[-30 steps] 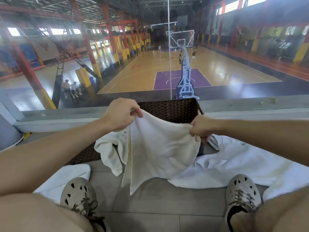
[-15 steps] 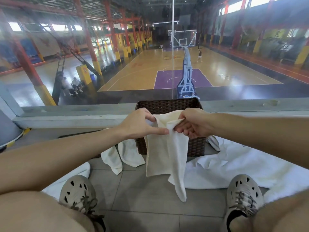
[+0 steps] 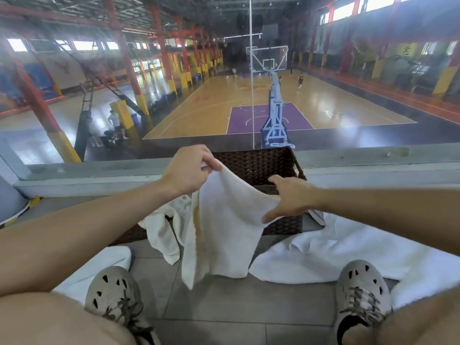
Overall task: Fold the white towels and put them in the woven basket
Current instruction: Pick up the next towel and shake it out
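A white towel [image 3: 224,227], folded double, hangs in the air in front of the dark woven basket [image 3: 258,165]. My left hand [image 3: 186,171] pinches its upper left corner above the basket's left rim. My right hand [image 3: 290,197] grips the towel's right edge lower down, thumb over the cloth. The towel sags between the two hands and hides most of the basket's front wall. Its lower end dangles just above the floor tiles.
Another white towel [image 3: 164,227] is draped over the basket's left side. A large one [image 3: 336,252] lies spread on the floor at right and one [image 3: 99,267] lies by my left shoe [image 3: 113,293]. A glass wall and ledge [image 3: 87,175] stand behind the basket.
The hands were together at the towel's top. They have moved apart: the left hand rose and went left, the right slid down the edge, spreading the folded towel.
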### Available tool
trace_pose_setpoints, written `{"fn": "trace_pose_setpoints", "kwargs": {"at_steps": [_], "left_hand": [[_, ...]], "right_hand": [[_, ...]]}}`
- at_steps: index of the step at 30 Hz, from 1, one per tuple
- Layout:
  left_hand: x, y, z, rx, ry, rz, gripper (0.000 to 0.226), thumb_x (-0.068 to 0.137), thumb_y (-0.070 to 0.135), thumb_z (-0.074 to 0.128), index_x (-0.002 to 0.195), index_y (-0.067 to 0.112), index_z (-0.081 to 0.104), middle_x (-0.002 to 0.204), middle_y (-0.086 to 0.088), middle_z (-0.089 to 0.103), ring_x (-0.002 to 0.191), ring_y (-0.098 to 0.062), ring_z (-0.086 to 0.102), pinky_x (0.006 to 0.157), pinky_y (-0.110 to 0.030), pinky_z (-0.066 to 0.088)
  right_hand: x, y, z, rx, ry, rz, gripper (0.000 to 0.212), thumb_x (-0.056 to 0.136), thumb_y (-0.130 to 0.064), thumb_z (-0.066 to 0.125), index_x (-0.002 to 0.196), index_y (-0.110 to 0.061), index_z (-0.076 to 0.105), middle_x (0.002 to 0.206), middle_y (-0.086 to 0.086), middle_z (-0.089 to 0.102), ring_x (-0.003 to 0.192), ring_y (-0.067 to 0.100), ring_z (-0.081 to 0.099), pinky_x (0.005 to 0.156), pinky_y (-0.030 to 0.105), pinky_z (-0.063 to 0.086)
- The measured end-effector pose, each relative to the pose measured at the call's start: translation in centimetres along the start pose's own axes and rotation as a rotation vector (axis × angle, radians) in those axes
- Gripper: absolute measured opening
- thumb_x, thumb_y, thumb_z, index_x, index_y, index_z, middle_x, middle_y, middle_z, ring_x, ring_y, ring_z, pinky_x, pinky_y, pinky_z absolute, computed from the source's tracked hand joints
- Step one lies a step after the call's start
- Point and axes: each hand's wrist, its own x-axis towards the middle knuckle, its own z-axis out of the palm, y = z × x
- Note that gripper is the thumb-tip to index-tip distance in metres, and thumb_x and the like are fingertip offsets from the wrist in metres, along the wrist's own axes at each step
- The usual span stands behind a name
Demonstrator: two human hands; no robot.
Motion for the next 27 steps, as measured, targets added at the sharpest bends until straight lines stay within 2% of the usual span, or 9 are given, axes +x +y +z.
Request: {"fn": "trace_pose_setpoints", "kwargs": {"at_steps": [2, 6, 8, 11, 13, 16, 21, 24, 27], "left_hand": [[-0.3, 0.6, -0.5, 0.021, -0.051, 0.073, 0.024, 0.096, 0.007, 0.077, 0.095, 0.028, 0.088, 0.101, 0.018, 0.072, 0.094, -0.005, 0.069, 0.09, -0.028, 0.055], [-0.8, 0.2, -1.6, 0.082, -0.124, 0.194, 0.025, 0.095, 0.003, 0.076, 0.096, 0.024, 0.088, 0.102, 0.015, 0.07, 0.093, -0.011, 0.069, 0.088, -0.038, 0.056], [-1.2, -0.9, -2.1, 0.151, -0.118, 0.193, 0.026, 0.094, 0.001, 0.074, 0.095, 0.023, 0.088, 0.1, 0.017, 0.068, 0.091, -0.014, 0.069, 0.084, -0.042, 0.057], [-2.2, -3.0, -2.5, 0.244, -0.048, 0.108, 0.028, 0.096, 0.001, 0.07, 0.097, 0.023, 0.087, 0.102, 0.015, 0.068, 0.091, -0.017, 0.069, 0.082, -0.044, 0.058], [-2.8, -3.8, -2.3, 0.254, -0.018, 0.056, 0.028, 0.096, 0.005, 0.068, 0.097, 0.025, 0.087, 0.101, 0.015, 0.067, 0.09, -0.016, 0.068, 0.082, -0.044, 0.058], [-3.2, -3.2, -1.7, 0.131, -0.058, -0.034, 0.014, 0.093, 0.032, 0.072, 0.091, 0.03, 0.086, 0.098, 0.016, 0.067, 0.086, -0.009, 0.064, 0.078, -0.036, 0.054], [-3.4, -0.2, -1.0, -0.114, -0.241, -0.063, 0.073, 0.068, 0.094, 0.068, 0.101, 0.03, 0.082, 0.112, 0.019, 0.063, 0.097, -0.002, 0.062, 0.081, -0.027, 0.049], [-3.4, 0.7, -0.5, -0.05, -0.28, -0.011, 0.08, 0.06, 0.093, 0.074, 0.111, 0.031, 0.079, 0.117, 0.023, 0.059, 0.1, 0.003, 0.058, 0.08, -0.023, 0.045], [-3.0, 0.8, 0.7, 0.007, -0.196, 0.033, 0.044, 0.077, 0.062, 0.082, 0.106, 0.029, 0.083, 0.114, 0.02, 0.063, 0.091, 0.0, 0.059, 0.077, -0.029, 0.047]], "right_hand": [[1.0, -1.9, 1.6, 0.225, 0.038, -0.061, 0.14, 0.048, -0.091, 0.081, 0.16, -0.022, 0.035, 0.147, -0.001, 0.061, 0.134, 0.027, 0.058, 0.107, 0.044, 0.052], [2.6, -5.8, 2.4, 0.216, 0.058, -0.149, 0.052, 0.084, -0.067, 0.077, 0.106, -0.02, 0.075, 0.096, -0.001, 0.074, 0.093, 0.023, 0.069, 0.077, 0.035, 0.055], [3.3, -6.6, 1.6, 0.185, 0.072, -0.134, 0.037, 0.099, -0.046, 0.068, 0.095, -0.011, 0.079, 0.09, 0.007, 0.075, 0.086, 0.027, 0.072, 0.07, 0.032, 0.055], [3.9, -6.9, -0.5, 0.289, 0.038, -0.047, 0.033, 0.104, -0.029, 0.06, 0.097, -0.002, 0.078, 0.096, 0.013, 0.078, 0.079, 0.033, 0.079, 0.069, 0.039, 0.066], [3.6, -7.3, -2.0, 0.53, -0.001, 0.042, 0.025, 0.102, -0.013, 0.058, 0.092, 0.003, 0.074, 0.089, 0.018, 0.077, 0.069, 0.037, 0.078, 0.056, 0.044, 0.067], [2.7, -7.9, -3.3, 0.87, -0.043, 0.15, 0.022, 0.103, 0.004, 0.047, 0.093, 0.006, 0.067, 0.082, 0.022, 0.075, 0.068, 0.036, 0.076, 0.048, 0.04, 0.063], [2.0, -6.7, -4.5, 1.196, -0.032, 0.268, 0.032, 0.102, 0.005, 0.036, 0.105, 0.006, 0.067, 0.079, 0.024, 0.078, 0.072, 0.039, 0.08, 0.059, 0.046, 0.067], [1.7, -5.7, -4.7, 1.284, 0.006, 0.324, 0.033, 0.102, 0.004, 0.034, 0.107, 0.004, 0.067, 0.084, 0.024, 0.079, 0.075, 0.039, 0.081, 0.062, 0.047, 0.067], [1.4, -5.1, -4.7, 1.316, 0.016, 0.351, 0.03, 0.103, 0.003, 0.035, 0.111, 0.003, 0.064, 0.092, 0.024, 0.078, 0.074, 0.037, 0.081, 0.06, 0.047, 0.067]]}}
